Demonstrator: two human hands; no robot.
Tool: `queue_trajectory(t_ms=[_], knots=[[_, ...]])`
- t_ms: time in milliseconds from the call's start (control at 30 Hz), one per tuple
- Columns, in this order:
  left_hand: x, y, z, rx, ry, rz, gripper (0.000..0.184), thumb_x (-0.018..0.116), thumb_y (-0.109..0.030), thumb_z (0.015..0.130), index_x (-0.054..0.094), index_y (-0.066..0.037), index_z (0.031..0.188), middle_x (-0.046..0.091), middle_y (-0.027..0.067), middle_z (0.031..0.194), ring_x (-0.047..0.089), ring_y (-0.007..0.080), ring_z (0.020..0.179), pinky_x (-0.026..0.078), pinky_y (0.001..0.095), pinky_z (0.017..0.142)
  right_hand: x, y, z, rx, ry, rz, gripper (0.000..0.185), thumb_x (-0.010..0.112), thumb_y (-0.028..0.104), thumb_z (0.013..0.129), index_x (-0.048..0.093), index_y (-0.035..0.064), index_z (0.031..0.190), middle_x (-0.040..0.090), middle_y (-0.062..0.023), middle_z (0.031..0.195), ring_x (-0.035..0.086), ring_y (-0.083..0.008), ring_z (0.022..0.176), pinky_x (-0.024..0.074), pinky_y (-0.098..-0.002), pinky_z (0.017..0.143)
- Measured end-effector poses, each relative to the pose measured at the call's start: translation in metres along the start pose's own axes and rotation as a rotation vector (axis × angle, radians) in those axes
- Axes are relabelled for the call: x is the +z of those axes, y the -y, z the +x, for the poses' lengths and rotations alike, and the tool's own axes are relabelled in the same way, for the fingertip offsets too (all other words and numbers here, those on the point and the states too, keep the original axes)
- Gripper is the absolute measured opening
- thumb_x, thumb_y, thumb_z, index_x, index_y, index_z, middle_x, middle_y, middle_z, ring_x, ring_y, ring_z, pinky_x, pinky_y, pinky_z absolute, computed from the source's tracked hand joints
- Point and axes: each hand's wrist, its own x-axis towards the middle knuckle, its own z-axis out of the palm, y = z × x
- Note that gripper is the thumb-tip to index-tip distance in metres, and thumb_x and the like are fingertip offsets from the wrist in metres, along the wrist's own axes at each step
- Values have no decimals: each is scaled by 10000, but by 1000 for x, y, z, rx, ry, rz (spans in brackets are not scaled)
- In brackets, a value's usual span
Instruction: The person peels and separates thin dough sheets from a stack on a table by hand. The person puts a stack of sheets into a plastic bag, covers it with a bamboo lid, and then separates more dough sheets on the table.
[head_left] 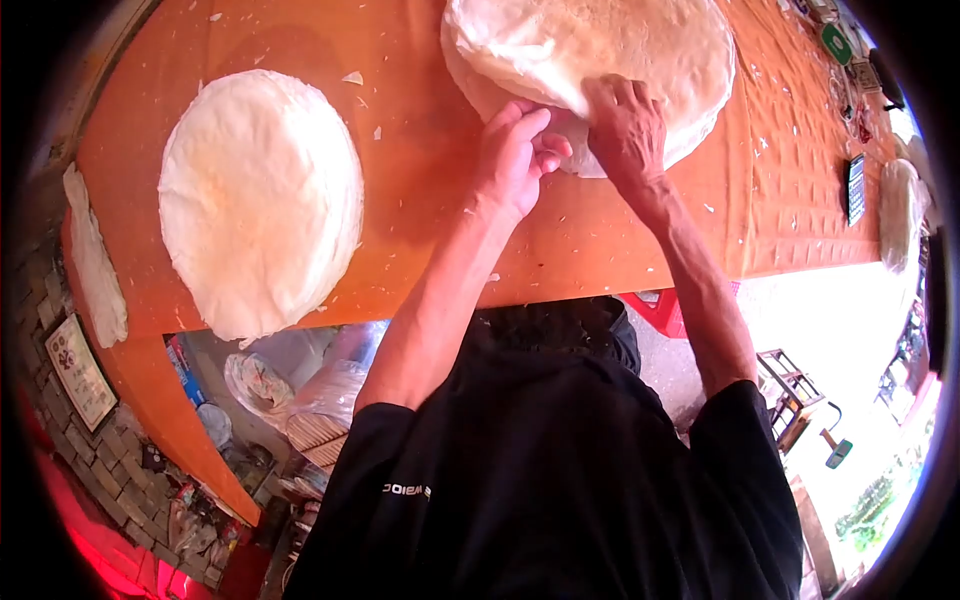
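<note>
A thick stack of pale, round, thin sheets [650, 40] lies on the orange-covered table, cut off by the top of the view. My right hand [630, 130] is at the stack's near edge, its fingers bent and pressed into the upper layer; the fingertips are partly hidden. Just to its left, my left hand [522, 158] is turned palm inward, with the thumb at the edge of the upper layer and the other fingers loosely curled, apart from the thumb. Around both hands the upper layer's edge looks folded or lifted. A second pale round stack [260, 200] rests at the left.
The orange table cover [420, 240] carries small pale scraps. A long pale strip [95, 260] lies at the left edge. To the right are a dark phone-like device [856, 190] and a plastic-wrapped bundle [900, 215]. Under the table edge stands a red plastic stool [660, 315].
</note>
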Motion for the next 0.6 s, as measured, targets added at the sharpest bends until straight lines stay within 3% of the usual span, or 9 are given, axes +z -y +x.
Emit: queue_trajectory(t_ms=[67,133,200,233,367,400,467,533,600], knots=[[-6,-2,-4,-6,-2,71,162,493,-101,901,498,-44,1052,623,100,887,587,160,617,405,232,498,-3,-15,14,-3,156,-11,302,579,80,750,633,153,1038,648,-79,910,599,-296,844,492,-380,661],[-21,2,-17,-19,-55,157,195,502,-128,899,497,-39,1072,630,125,955,593,155,656,412,221,512,-31,-41,46,-15,171,-388,169,525,137,809,653,173,913,646,-48,752,598,-255,571,460,-389,476],[-34,7,-31,-51,-185,309,232,516,-155,891,497,-27,1084,634,137,987,606,154,700,419,211,527,-93,-42,76,-39,14,-515,141,524,191,848,646,183,918,610,-112,653,604,-268,574,459,-387,471],[-35,7,-37,-60,-239,347,265,523,-185,888,495,-14,1089,633,135,996,616,156,732,421,204,538,-121,-19,79,1,-195,-232,163,518,170,854,649,197,948,609,-140,658,612,-288,593,473,-396,502],[-31,6,-37,-65,-268,251,235,526,-175,898,507,-12,1067,637,112,942,625,160,733,429,206,543,-92,-6,40,-86,-21,-211,225,538,83,764,661,137,944,664,-104,793,637,-288,721,508,-397,633],[-32,6,-33,-78,-221,177,212,530,-163,899,515,-20,1056,642,100,917,630,160,727,435,210,537,-79,4,32,-19,164,-152,246,542,57,725,664,115,931,668,-92,825,637,-280,762,510,-393,669],[-35,9,-33,-95,-178,105,189,534,-151,901,523,-28,1045,647,87,891,636,160,721,440,214,532,-36,0,9,57,465,-42,121,523,58,709,625,97,761,623,-96,681,627,-275,696,481,-411,561],[-33,5,-32,-66,-170,110,141,547,-124,896,545,-51,1017,659,71,861,642,154,693,450,221,519,-31,6,-4,-18,306,-70,255,563,71,689,668,134,912,648,-71,796,619,-280,780,503,-389,664],[-28,10,-35,-80,-207,148,104,563,-131,888,564,-68,971,659,64,837,636,145,659,446,218,503,-37,5,-10,11,288,26,103,548,73,710,625,78,779,627,-102,762,616,-287,784,494,-414,619]])
